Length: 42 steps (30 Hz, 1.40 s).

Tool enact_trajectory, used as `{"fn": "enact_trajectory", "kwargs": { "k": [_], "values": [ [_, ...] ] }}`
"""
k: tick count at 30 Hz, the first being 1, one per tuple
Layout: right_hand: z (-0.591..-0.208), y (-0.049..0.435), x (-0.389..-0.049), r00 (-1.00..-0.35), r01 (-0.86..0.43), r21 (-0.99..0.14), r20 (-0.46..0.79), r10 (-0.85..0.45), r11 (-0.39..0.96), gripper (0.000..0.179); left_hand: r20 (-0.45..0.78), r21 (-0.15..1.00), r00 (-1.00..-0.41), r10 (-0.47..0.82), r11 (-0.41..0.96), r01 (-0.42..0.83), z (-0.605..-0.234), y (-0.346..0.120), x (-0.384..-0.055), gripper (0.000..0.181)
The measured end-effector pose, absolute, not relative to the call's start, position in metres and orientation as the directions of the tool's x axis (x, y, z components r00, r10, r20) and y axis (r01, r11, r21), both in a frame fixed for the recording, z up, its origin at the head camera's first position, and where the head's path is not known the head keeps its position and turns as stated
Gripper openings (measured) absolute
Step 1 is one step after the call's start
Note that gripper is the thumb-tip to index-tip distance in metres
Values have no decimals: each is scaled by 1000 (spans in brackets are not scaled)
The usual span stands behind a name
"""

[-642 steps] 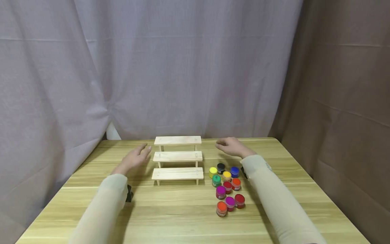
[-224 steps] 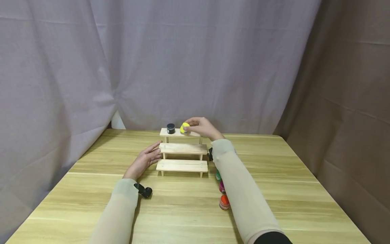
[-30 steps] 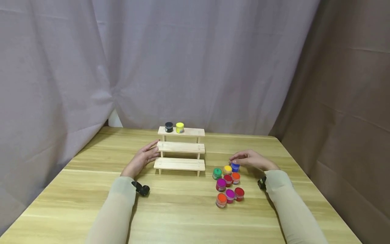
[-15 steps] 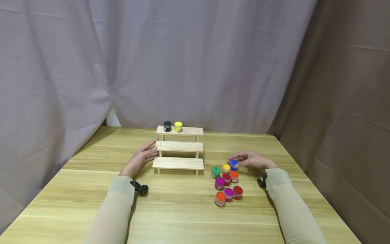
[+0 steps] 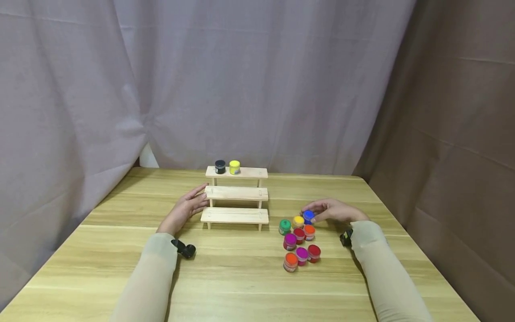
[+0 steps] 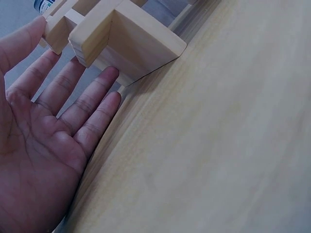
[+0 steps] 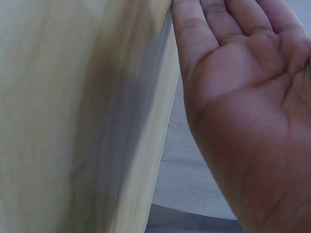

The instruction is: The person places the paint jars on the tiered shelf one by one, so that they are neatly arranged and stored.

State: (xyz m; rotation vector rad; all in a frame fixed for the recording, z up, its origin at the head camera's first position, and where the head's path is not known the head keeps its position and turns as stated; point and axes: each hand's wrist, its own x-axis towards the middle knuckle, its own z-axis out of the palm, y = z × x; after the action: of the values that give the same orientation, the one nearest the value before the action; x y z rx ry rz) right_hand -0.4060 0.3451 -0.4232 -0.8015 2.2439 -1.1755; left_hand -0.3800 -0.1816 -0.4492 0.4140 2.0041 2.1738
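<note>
In the head view a three-tier wooden stand (image 5: 237,215) is on the table. A black paint jar (image 5: 220,167) and a yellow paint jar (image 5: 234,167) sit side by side on its top tier. My left hand (image 5: 183,210) rests with extended fingers against the stand's left side; in the left wrist view its fingertips (image 6: 111,74) meet the wooden end pieces. At the back of the jar group, my right hand (image 5: 334,210) pinches a blue paint jar (image 5: 308,217) between thumb and fingers. The right wrist view shows the palm (image 7: 243,111), but no jar.
Next to the blue jar stand green (image 5: 284,226), orange-yellow (image 5: 298,222), red (image 5: 299,235) and orange (image 5: 309,232) jars. Closer to me are purple (image 5: 290,242), red (image 5: 314,253) and orange (image 5: 290,262) ones. Grey curtain (image 5: 257,89) hangs behind the table.
The black and yellow jars went from the table to the top tier earlier. Over the last second my right fingers have settled lower around the blue jar, uncovering its lid. My left hand stays put.
</note>
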Motion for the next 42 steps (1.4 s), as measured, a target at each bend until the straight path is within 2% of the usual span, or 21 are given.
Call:
{"fn": "enact_trajectory", "kwargs": {
  "k": [24,34,42],
  "values": [
    [-423,339,-405,-765,-290,-797,-140,-628,530,43,99,993,-948,302,-87,76,-453,-184,-380,63],
    [-428,342,-401,-752,-280,-809,-151,-642,518,44,85,993,-949,305,-104,56,-457,-182,-377,62],
    [-424,342,-405,-761,-316,-794,-115,-639,520,42,114,992,-948,296,-93,90,-453,-182,-381,61]
  ]
}}
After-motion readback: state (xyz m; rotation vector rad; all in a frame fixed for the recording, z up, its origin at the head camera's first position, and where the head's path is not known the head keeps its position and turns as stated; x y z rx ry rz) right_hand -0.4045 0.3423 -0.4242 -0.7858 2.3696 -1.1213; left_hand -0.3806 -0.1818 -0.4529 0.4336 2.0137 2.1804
